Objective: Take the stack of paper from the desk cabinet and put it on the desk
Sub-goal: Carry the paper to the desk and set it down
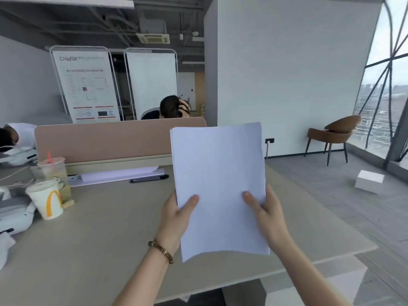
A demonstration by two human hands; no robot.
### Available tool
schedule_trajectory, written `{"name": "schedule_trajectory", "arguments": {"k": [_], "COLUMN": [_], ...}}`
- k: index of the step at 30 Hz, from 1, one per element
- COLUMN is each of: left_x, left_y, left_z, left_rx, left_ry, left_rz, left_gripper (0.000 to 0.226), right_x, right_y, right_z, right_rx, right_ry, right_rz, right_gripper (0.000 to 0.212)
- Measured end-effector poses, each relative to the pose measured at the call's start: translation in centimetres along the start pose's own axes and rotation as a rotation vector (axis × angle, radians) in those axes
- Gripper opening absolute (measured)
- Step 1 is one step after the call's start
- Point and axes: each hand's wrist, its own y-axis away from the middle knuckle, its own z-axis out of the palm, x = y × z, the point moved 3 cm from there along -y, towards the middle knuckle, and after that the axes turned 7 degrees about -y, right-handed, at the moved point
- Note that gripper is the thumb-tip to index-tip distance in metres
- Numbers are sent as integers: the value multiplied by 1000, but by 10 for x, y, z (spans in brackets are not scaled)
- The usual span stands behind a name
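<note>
Beige desk (99, 239) spans the lower view; above its right half a stack of paper (218, 186) is held up in the air, clear of the surface, near edge sagging. Left hand (176, 219) pinches the stack's left edge, thumb on top, fingers hidden beneath; right hand (266, 214) grips the right edge likewise, both forearms reaching up from below. Paper cup (45, 200) stands far left.
</note>
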Motion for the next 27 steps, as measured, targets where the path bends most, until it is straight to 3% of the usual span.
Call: {"name": "schedule_trajectory", "arguments": {"k": [10,15,24,27], "left_x": [-36,-63,-55,-55], "left_y": [-13,-19,-38,-43], "left_z": [26,27,19,21], "left_rx": [170,144,88,99], "left_ry": [-55,-21,10,-35], "left_rz": [17,-47,44,47], "left_gripper": [25,25,26,22], "right_x": [41,66,30,27], "right_y": [-20,-17,-48,-54], "right_z": [2,3,2,6], "right_rx": [84,105,56,58], "right_ry": [-1,-26,11,29], "right_rz": [86,110,-27,-61], "right_gripper": [34,19,31,24]}}
